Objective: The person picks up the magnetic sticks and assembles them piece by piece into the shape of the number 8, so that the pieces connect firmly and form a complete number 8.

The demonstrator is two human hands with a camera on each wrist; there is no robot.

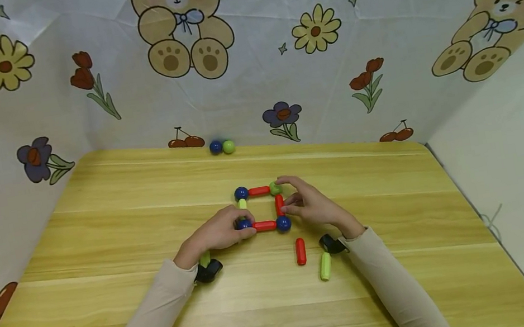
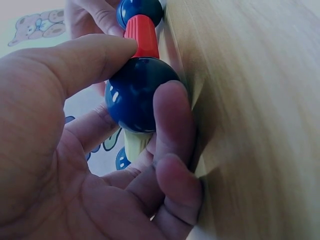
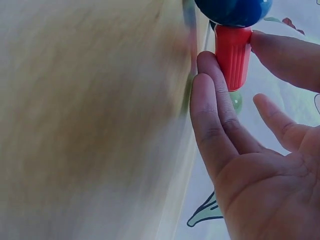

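Note:
A square of colored sticks and balls lies on the table. It has blue balls at three corners, among them a far-left ball (image 1: 241, 193) and a near-right ball (image 1: 283, 223), and a green ball (image 1: 274, 188) at the far right. My left hand (image 1: 225, 228) holds the near-left blue ball (image 2: 140, 95), its thumb reaching onto the end of the near red stick (image 1: 265, 226). With thumb and fingers on either side, my right hand (image 1: 312, 201) pinches the right-side red stick (image 3: 233, 57). Its index finger reaches the green ball. Left fingers partly hide the yellow-green stick (image 1: 242, 204).
Nearer the person lie a loose red stick (image 1: 300, 251) and a yellow-green stick (image 1: 325, 266). Another yellow-green stick (image 1: 205, 259) shows beside the left wrist. Against the bear-printed backdrop sit a blue ball (image 1: 216, 147) and a green ball (image 1: 228, 146).

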